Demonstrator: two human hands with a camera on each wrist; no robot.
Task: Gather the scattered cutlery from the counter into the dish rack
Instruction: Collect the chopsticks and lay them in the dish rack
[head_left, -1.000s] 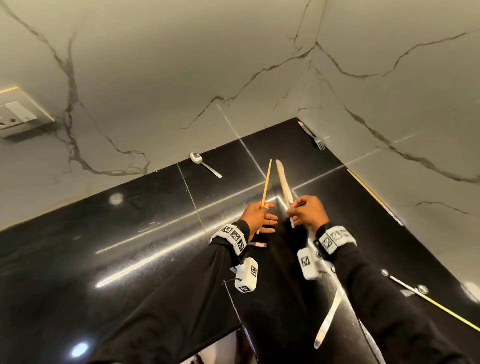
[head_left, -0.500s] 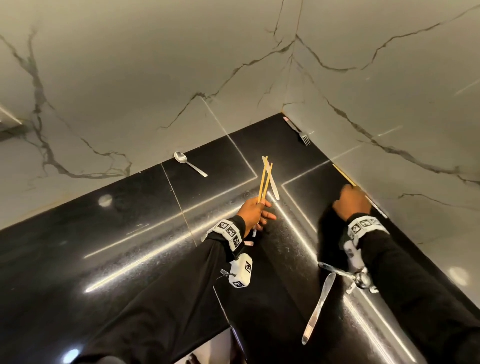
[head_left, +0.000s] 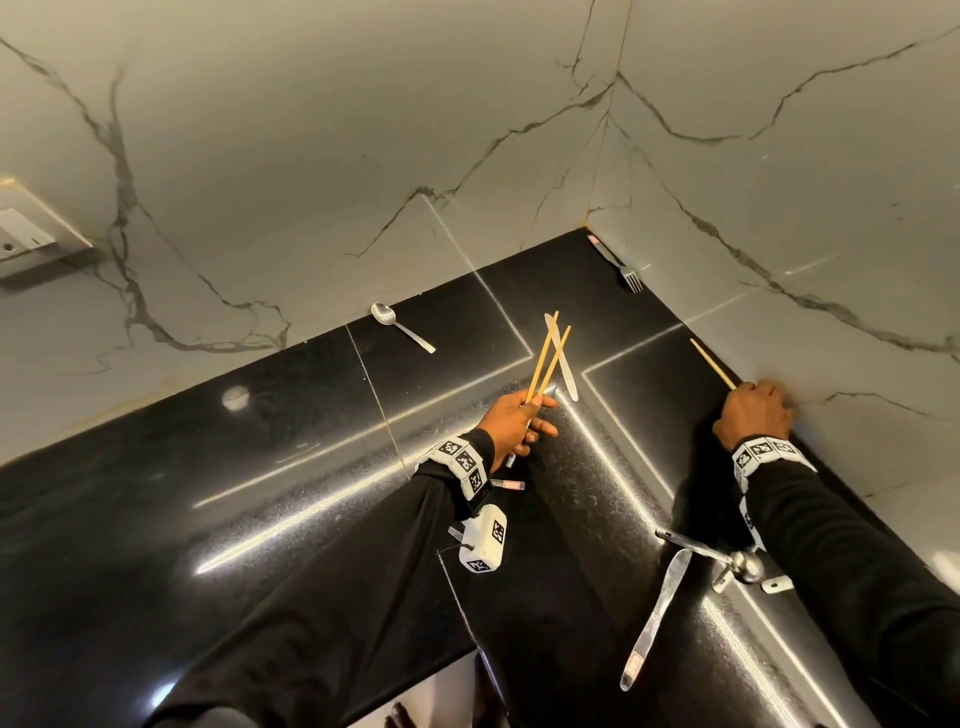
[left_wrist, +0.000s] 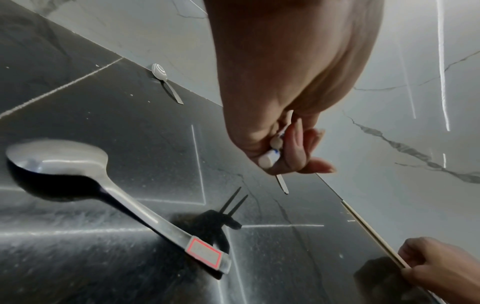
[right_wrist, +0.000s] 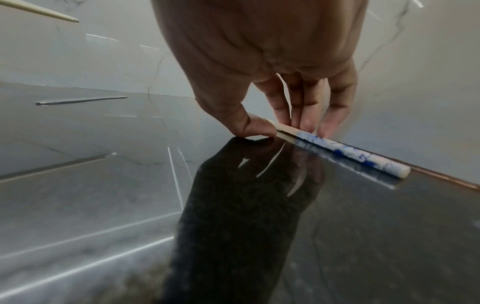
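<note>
My left hand (head_left: 535, 415) is raised over the black counter (head_left: 260, 467) and grips two wooden chopsticks (head_left: 543, 356) and a pale knife (head_left: 563, 364). In the left wrist view, the blue-and-white chopstick ends (left_wrist: 270, 158) stick out of that hand's curled fingers (left_wrist: 298, 144). My right hand (head_left: 753, 410) is at the foot of the right wall. Its thumb and fingers pinch a third chopstick (head_left: 711, 362) that lies on the counter. The right wrist view shows this chopstick's blue-patterned end (right_wrist: 350, 154) behind my right hand (right_wrist: 283, 127). No dish rack is in view.
A small spoon (head_left: 400, 327) lies by the back wall and a fork (head_left: 618, 265) in the corner. A large labelled spoon (left_wrist: 57, 164) lies under my left arm. A long metal knife with a pink label (head_left: 654, 618) lies near the front edge. A wall socket (head_left: 26, 239) is at the far left.
The knife went from my right hand into my left, beside the chopsticks. My right hand then moved right to the wall and now pinches the chopstick lying there.
</note>
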